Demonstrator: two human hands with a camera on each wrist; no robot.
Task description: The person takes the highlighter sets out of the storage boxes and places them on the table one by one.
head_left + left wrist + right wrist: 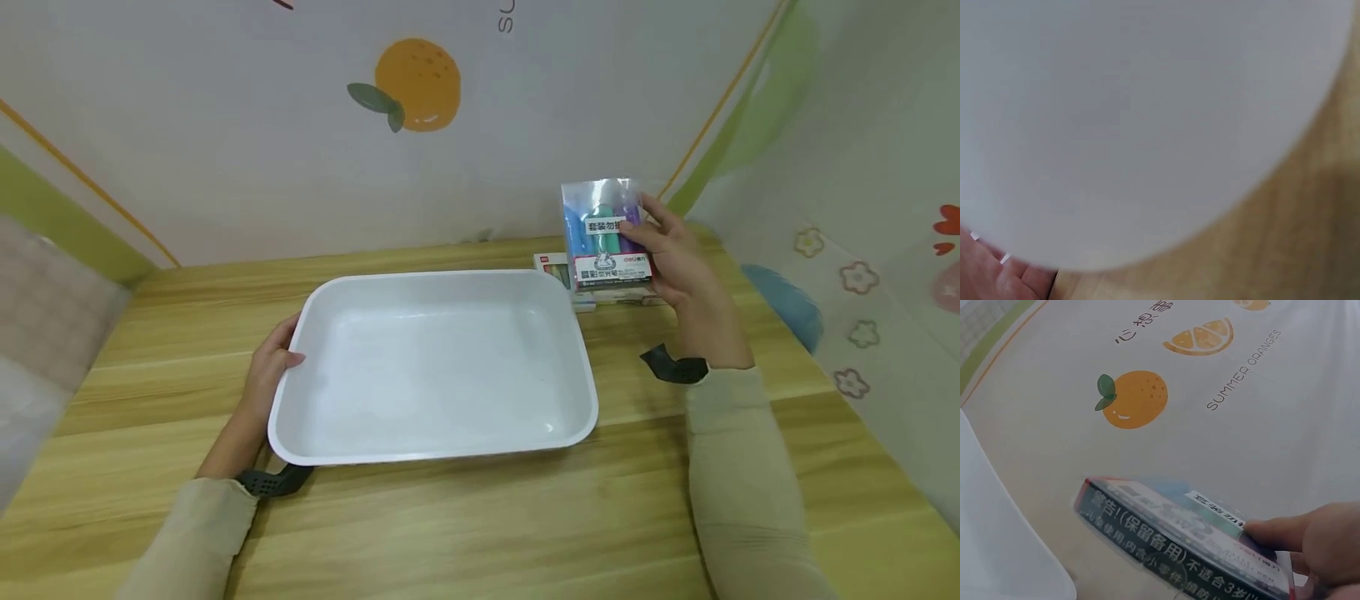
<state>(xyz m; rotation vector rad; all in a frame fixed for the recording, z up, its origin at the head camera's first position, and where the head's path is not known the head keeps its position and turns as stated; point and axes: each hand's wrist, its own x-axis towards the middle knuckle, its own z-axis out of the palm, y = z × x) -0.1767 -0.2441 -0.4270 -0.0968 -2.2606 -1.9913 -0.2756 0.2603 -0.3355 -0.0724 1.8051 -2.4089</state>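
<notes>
A white rectangular tray (pixel 435 367) with nothing inside sits tilted in the middle of the head view. My left hand (pixel 266 367) grips its left rim, thumb over the edge and fingers underneath. Pale tray wall (pixel 1147 125) fills most of the left wrist view. Up at the back right, my right hand (pixel 671 250) holds a clear pack of highlighters (pixel 606 237), thumb on its front. Blue, green and purple pens show through the plastic. In the right wrist view the pack's dark printed base (pixel 1166 550) faces the camera.
Behind and below the pack, a small printed box (pixel 551 265) and other flat packaged items lie on the wooden table (pixel 480 525), partly hidden. A fruit-patterned sheet (pixel 262 167) hangs along the back and right side.
</notes>
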